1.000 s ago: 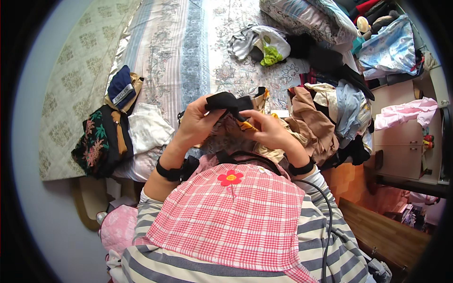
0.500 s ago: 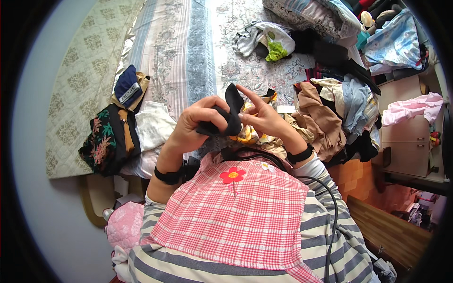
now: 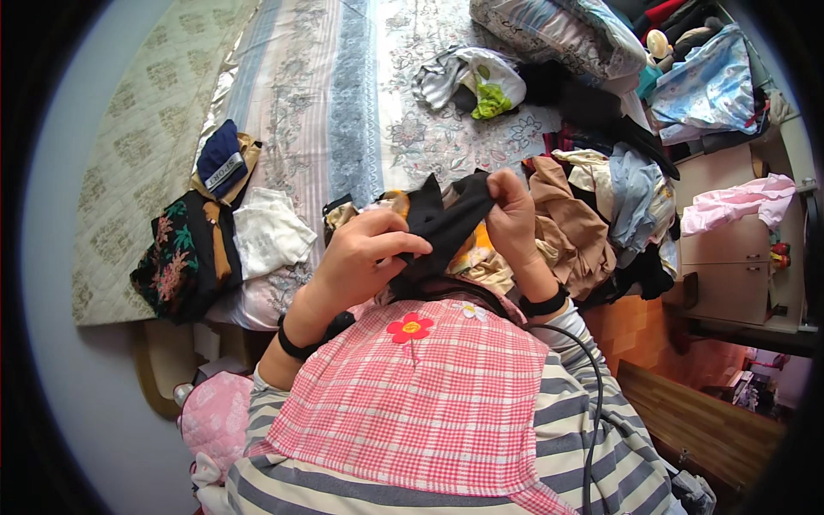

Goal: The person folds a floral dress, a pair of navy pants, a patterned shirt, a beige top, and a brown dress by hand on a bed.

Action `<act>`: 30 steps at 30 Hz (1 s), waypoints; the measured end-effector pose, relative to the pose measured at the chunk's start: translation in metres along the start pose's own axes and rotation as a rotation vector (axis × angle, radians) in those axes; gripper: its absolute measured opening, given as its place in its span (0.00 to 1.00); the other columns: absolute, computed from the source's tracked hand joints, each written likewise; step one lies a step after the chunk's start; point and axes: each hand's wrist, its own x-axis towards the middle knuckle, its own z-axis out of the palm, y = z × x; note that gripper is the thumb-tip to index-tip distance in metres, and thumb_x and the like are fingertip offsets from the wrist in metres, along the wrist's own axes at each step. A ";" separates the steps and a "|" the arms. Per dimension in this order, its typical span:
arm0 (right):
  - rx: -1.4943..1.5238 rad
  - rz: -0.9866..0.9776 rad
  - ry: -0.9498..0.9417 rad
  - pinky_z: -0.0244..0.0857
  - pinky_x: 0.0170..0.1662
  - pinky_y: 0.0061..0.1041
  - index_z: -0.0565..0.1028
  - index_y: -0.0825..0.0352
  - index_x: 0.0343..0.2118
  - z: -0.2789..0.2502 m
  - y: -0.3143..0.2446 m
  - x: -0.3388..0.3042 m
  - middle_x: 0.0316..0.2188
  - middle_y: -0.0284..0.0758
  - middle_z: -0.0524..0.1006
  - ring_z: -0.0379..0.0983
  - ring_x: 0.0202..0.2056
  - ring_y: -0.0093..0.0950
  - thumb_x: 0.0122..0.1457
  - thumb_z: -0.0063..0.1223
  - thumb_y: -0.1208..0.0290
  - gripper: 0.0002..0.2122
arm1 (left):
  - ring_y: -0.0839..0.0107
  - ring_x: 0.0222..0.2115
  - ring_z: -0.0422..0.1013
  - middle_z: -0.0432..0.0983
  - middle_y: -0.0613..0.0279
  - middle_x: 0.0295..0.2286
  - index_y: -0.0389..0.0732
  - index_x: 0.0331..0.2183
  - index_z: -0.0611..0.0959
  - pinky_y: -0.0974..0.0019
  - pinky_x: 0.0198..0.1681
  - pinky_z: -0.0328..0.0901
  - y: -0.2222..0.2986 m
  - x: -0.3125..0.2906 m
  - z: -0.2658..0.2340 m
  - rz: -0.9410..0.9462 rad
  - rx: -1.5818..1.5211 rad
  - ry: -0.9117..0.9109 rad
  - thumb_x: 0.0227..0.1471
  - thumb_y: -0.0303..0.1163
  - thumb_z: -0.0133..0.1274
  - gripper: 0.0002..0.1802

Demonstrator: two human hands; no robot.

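Observation:
A soft black cloth garment is stretched between my two hands in front of my chest; its exact kind does not show. My left hand pinches its lower left part with thumb and fingers. At the upper right end, my right hand has its fingers closed on the edge. Beneath and behind the cloth lies a yellow, white and dark patterned fabric, partly hidden by it. A brown garment lies just right of my right hand, in a heap.
On the left of the bed lie a white folded cloth, a dark floral garment and a navy item. Light blue clothing tops the right heap. Farther back are a grey-white-green garment and a patterned bundle.
The black cloth, bunched up before, is now spread out between both hands. My right hand has moved right and closed on its edge; my left hand has lowered slightly.

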 end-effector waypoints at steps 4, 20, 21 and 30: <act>0.073 -0.046 0.107 0.51 0.28 0.11 0.59 0.62 0.25 -0.006 0.005 0.002 0.23 0.23 0.57 0.51 0.25 0.13 0.53 0.43 0.88 0.11 | 0.65 0.26 0.72 0.73 0.62 0.24 0.43 0.28 0.83 0.67 0.28 0.66 0.004 0.000 0.011 -0.044 -0.155 -0.066 0.41 0.23 0.59 0.07; 0.812 0.343 -0.029 0.68 0.37 0.17 0.68 0.64 0.39 -0.030 -0.064 0.014 0.34 0.29 0.71 0.70 0.34 0.18 0.61 0.40 0.69 0.07 | 0.77 0.31 0.72 0.76 0.62 0.30 0.35 0.35 0.82 0.73 0.37 0.66 -0.049 0.030 0.023 -0.432 -0.376 -0.062 0.51 0.28 0.56 0.08; 0.801 0.339 -0.046 0.68 0.38 0.17 0.68 0.64 0.39 -0.031 -0.064 0.014 0.33 0.28 0.70 0.70 0.34 0.18 0.61 0.40 0.69 0.07 | 0.77 0.32 0.71 0.76 0.62 0.30 0.35 0.34 0.82 0.73 0.38 0.66 -0.055 0.032 0.025 -0.431 -0.360 -0.100 0.52 0.29 0.55 0.09; 0.551 -0.036 -0.204 0.60 0.55 0.27 0.67 0.66 0.53 -0.037 -0.058 -0.007 0.48 0.36 0.73 0.69 0.49 0.29 0.64 0.35 0.54 0.23 | 0.57 0.43 0.71 0.74 0.48 0.41 0.38 0.49 0.72 0.61 0.46 0.65 -0.133 0.002 0.103 -0.555 -0.153 -0.121 0.44 0.43 0.60 0.32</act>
